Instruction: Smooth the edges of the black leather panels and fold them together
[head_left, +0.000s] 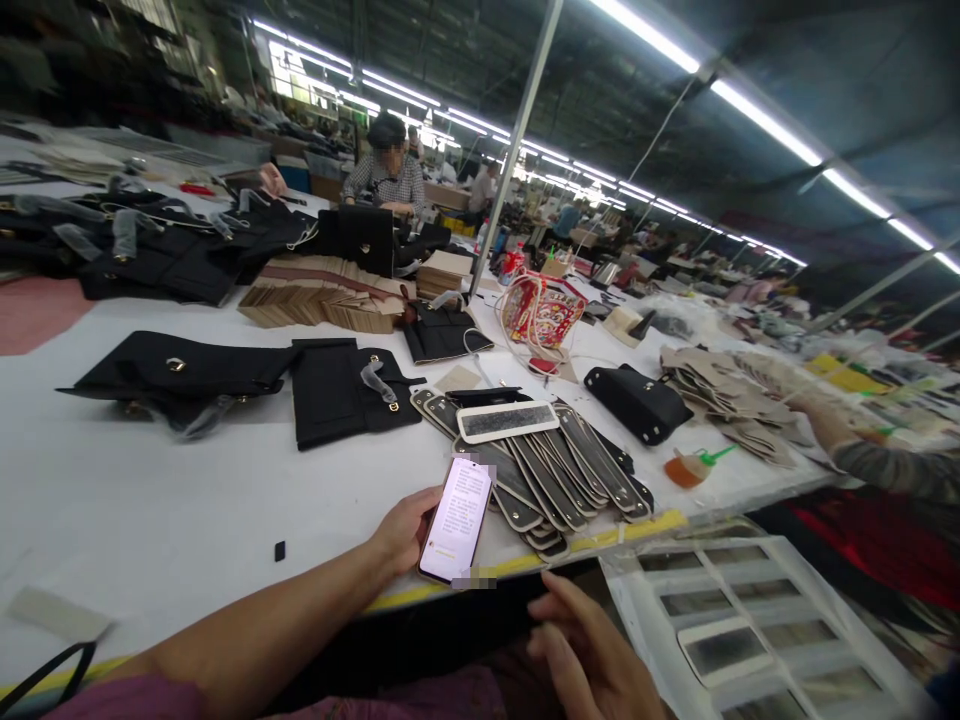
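My left hand (407,532) is closed around the side of a smartphone (456,520), whose lit screen shows lines of text. The phone is tilted up over the table's front edge. Low at the right, my right hand (589,650) is held in the air, fingers apart and bent, with nothing in it. Just beyond the phone lies a fanned pile of long dark strips (555,470) with pale edges and metal studs. A white-framed strip (508,421) rests on top of them.
Black bag pieces (345,390) lie at left. Behind are stacked brown boards (322,290) and a red patterned basket (540,310). A bottle of orange liquid (686,468) stands at right. A slotted white panel (739,620) is at lower right. Beside it shows another person's arm (832,430).
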